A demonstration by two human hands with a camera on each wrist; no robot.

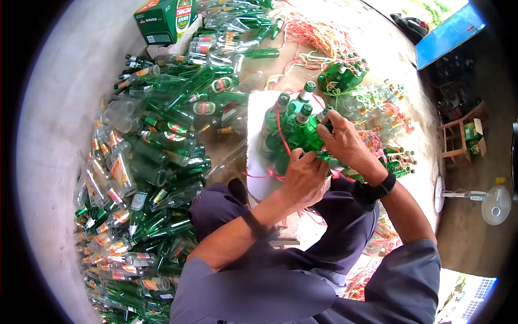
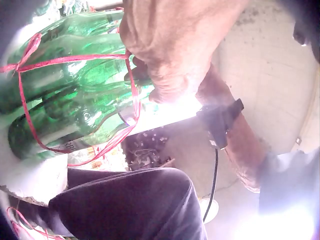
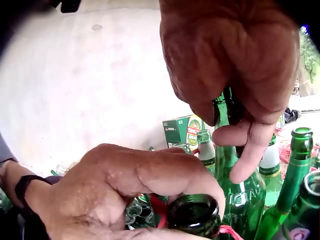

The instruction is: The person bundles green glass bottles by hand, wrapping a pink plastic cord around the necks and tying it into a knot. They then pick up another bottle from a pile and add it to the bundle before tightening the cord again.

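Observation:
A cluster of green glass bottles (image 1: pixel 313 139) stands upright on a white block (image 1: pixel 256 121) before the seated person. Red plastic twine (image 2: pixel 75 60) loops round the cluster and runs up to the left hand. My left hand (image 1: pixel 305 175) is at the near side of the necks, fingers curled, with the twine at its thumb and forefinger. An open bottle mouth (image 3: pixel 194 212) shows beside it in the right wrist view. My right hand (image 1: pixel 348 143) curls over the neck of a green bottle (image 3: pixel 242 202) on the cluster's right side; its palm hides the top of that neck.
Loose empty bottles (image 1: pixel 162 140) lie heaped along the left wall. Tied bottle bundles (image 1: pixel 345 75) stand at the right, below a tangle of red twine (image 1: pixel 318 35). A green beer carton (image 1: pixel 167 21) sits at the back; a fan (image 1: pixel 495 205) stands far right.

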